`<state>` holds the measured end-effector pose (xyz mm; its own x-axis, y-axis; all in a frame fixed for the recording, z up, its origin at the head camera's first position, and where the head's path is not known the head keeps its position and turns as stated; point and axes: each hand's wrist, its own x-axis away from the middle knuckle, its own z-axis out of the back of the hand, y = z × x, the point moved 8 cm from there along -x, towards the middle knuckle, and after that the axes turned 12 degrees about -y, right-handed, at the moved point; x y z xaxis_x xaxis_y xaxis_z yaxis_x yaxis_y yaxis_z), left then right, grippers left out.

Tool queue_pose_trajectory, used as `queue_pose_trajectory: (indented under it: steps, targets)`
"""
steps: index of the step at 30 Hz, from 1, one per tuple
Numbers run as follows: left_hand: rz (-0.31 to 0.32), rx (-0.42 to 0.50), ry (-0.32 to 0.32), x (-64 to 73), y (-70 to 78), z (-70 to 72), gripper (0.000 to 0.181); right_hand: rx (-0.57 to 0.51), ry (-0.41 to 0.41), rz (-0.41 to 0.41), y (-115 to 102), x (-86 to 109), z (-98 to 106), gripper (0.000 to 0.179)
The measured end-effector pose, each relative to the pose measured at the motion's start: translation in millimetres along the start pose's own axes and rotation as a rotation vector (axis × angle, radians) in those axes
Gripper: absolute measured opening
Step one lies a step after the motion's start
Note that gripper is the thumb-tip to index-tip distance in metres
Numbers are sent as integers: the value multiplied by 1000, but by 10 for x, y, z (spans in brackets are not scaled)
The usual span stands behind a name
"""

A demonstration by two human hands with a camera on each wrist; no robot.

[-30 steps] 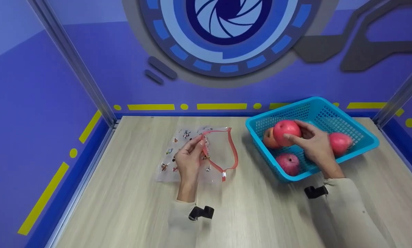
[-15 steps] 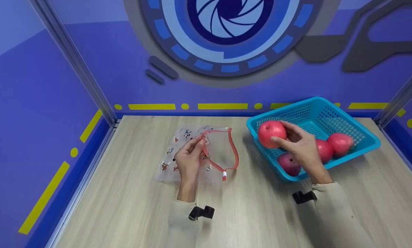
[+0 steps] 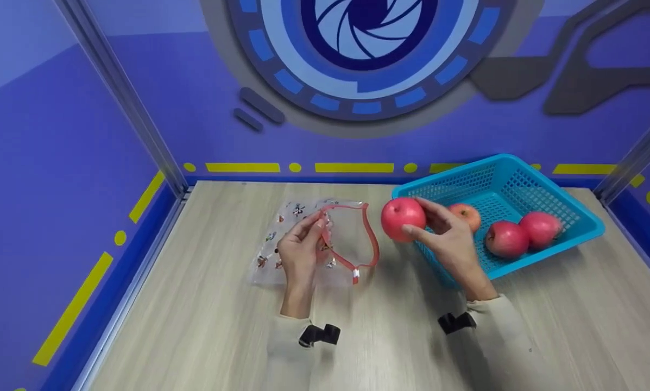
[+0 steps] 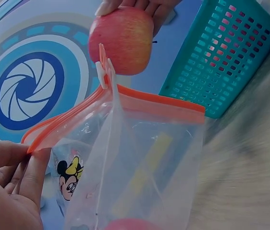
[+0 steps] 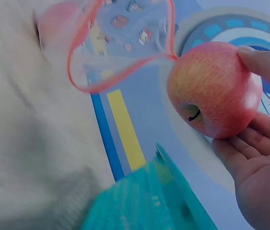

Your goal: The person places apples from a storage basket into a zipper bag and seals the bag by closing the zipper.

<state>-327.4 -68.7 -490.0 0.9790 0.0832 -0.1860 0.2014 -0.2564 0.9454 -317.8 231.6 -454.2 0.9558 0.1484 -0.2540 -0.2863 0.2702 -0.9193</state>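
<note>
My left hand (image 3: 300,252) pinches the red zip edge of a clear zip bag (image 3: 273,266) printed with cartoon figures. The bag's mouth gapes open toward the right, its slider (image 4: 101,75) at the near corner. Between the thumb and fingers of my right hand (image 3: 452,244) is a red apple (image 3: 398,218), held just right of the bag's mouth, past the basket's left rim. A reddish round shape (image 5: 61,24) shows through the bag in both wrist views; it looks like another apple, partly hidden. In the left wrist view the held apple (image 4: 125,40) appears behind the slider.
A turquoise basket (image 3: 574,203) stands on the right, with apples (image 3: 505,239) inside; my right forearm passes over its near-left corner. Purple panels wall the wooden table (image 3: 205,326) at the back and sides.
My right hand has carried the apple left, out over the basket's rim toward the bag. Apples in the basket have shifted and rolled. The left hand keeps its hold on the bag.
</note>
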Motion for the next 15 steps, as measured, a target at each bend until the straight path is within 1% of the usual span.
queue_pose_trajectory:
  steps: [2, 5, 10, 15]
  targets:
    - [1, 6, 4, 3, 1, -1, 24, -2, 11, 22, -25, 17, -72, 68]
    - [-2, 11, 11, 3, 4, 9, 24, -13, 6, 45, -38, 38, -183, 70]
    - [6, 0, 19, 5, 4, 11, 24, 8, -18, 36, -14, 70, -334, 77]
    - [-4, 13, 7, -2, 12, -1, 24, -22, -23, 51, 6, 91, -443, 75]
